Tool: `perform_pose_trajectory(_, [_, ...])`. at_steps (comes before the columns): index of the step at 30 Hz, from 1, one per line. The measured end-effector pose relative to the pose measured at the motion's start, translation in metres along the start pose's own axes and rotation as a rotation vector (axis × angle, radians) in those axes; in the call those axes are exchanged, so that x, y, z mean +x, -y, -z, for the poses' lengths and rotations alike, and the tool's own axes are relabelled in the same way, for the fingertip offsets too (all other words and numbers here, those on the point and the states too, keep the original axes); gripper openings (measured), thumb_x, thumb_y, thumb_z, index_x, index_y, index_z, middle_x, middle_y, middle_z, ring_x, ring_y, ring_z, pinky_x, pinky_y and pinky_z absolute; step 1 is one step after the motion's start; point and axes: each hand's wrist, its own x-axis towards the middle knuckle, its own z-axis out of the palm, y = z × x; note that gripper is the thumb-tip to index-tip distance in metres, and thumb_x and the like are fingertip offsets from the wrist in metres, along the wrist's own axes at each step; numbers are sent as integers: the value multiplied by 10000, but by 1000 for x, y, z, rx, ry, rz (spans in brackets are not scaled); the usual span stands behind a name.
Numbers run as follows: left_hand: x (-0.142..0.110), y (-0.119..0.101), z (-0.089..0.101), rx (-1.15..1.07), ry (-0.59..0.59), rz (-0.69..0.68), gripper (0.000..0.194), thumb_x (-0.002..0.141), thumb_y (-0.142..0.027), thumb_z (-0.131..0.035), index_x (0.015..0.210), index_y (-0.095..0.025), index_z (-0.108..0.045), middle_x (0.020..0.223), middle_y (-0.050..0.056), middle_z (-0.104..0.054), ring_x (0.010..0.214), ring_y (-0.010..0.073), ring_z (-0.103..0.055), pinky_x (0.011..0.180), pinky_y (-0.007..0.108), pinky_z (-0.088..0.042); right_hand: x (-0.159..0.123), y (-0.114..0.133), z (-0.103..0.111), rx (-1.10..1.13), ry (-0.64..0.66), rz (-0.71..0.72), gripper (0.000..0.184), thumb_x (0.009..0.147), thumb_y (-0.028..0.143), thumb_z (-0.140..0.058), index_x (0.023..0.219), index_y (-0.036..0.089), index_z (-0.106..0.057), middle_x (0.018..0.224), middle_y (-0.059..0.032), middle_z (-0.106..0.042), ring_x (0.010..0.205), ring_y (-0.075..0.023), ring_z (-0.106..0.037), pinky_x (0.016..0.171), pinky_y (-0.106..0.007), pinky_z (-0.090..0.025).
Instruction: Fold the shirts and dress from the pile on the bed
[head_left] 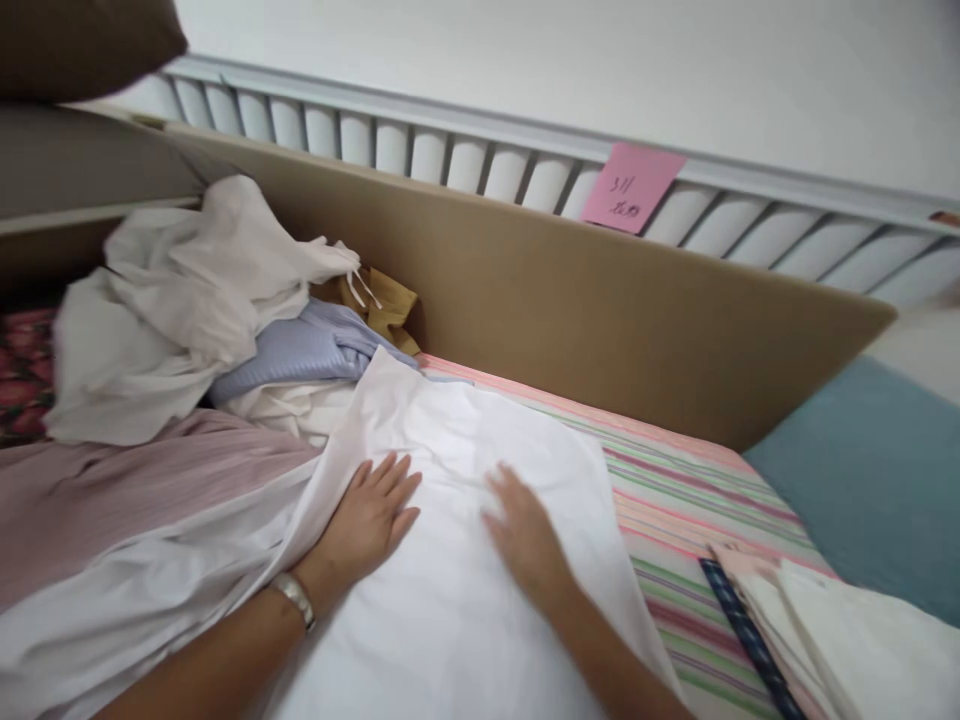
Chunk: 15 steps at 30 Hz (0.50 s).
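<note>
A white cloth [457,600] lies spread over a striped sheet [697,500]. My left hand [371,520] rests flat on the cloth's left part, fingers spread, a metal watch band on the wrist. My right hand [525,535] lies flat on the cloth a little to the right, slightly blurred, fingers stretched out. Neither hand holds anything.
A heap of clothes sits at the back left: white garment [172,300], pale blue cloth [300,350], mustard piece [386,305], mauve cloth [112,490]. A brown board [585,310] stands behind, with a pink note [630,187] on the white rail. Folded fabrics [810,630] lie at the lower right beside a teal surface [877,480].
</note>
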Motion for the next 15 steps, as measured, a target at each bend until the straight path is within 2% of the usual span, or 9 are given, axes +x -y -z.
perform_pose_trajectory(1, [0,-1,1,-7,4,-7,426,936,-378,-392,1345,-275,-449,1458,46,-377,1356,257,-303,1095,487,-240,-9,1,-5,-13,105,127,475,900,393,-364,1353,266,-427,1453,-35,-384,1348,-187,-314,1109,-392,-258])
perform_pose_trajectory(2, [0,-1,2,-14,8,-9,422,935,-368,-395,1344,-281,-449,1456,40,-381,1354,255,-305,1097,488,-236,-15,-5,-7,-58,167,134,462,901,396,-372,1352,308,-424,1458,-17,-377,1353,-196,-311,1112,-427,-246])
perform_pose_trajectory(4, [1,-2,3,-23,13,3,417,934,-363,-399,1341,-285,-452,1454,35,-386,1350,261,-311,1097,491,-236,-17,-31,-4,-201,174,-112,456,907,369,-362,1340,257,-452,1447,-79,-387,1347,-247,-323,1080,-490,-272])
perform_pose_trajectory(6, [1,-2,5,-31,11,22,419,931,-368,-406,1339,-284,-453,1450,39,-392,1345,271,-318,1090,495,-248,-11,-58,3,-337,94,-379,486,916,373,-338,1334,157,-461,1435,-168,-379,1341,-296,-322,1044,-519,-302])
perform_pose_trajectory(7, [0,-2,6,-36,11,27,421,929,-372,-410,1339,-284,-452,1448,42,-395,1342,275,-322,1086,497,-254,-7,-64,6,-376,61,-418,500,918,382,-334,1336,136,-456,1440,-185,-363,1347,-303,-310,1044,-516,-300])
perform_pose_trajectory(9, [-1,-3,7,-38,13,30,426,928,-377,-414,1340,-280,-451,1446,49,-397,1340,282,-325,1080,505,-260,-3,-59,5,-381,43,-320,495,923,402,-327,1356,186,-435,1466,-143,-336,1364,-278,-281,1068,-496,-275])
perform_pose_trajectory(11, [-2,-6,9,-25,19,27,427,933,-380,-404,1343,-272,-449,1446,61,-395,1343,289,-319,1077,519,-255,-3,-38,-2,-332,68,-167,475,928,414,-316,1376,279,-397,1486,-72,-317,1376,-247,-260,1088,-476,-257])
perform_pose_trajectory(13, [1,-11,8,-18,25,-9,432,942,-382,-384,1357,-271,-431,1453,66,-383,1354,284,-298,1088,525,-230,-5,-19,-11,-298,73,-145,476,929,433,-308,1385,313,-372,1488,-58,-316,1377,-249,-260,1084,-482,-267])
perform_pose_trajectory(15, [11,-18,6,-40,42,-70,445,950,-408,-359,1368,-269,-416,1457,67,-377,1362,269,-286,1104,515,-206,-6,-9,-16,-291,66,-170,492,926,447,-314,1392,300,-365,1489,-77,-309,1378,-268,-253,1083,-492,-266])
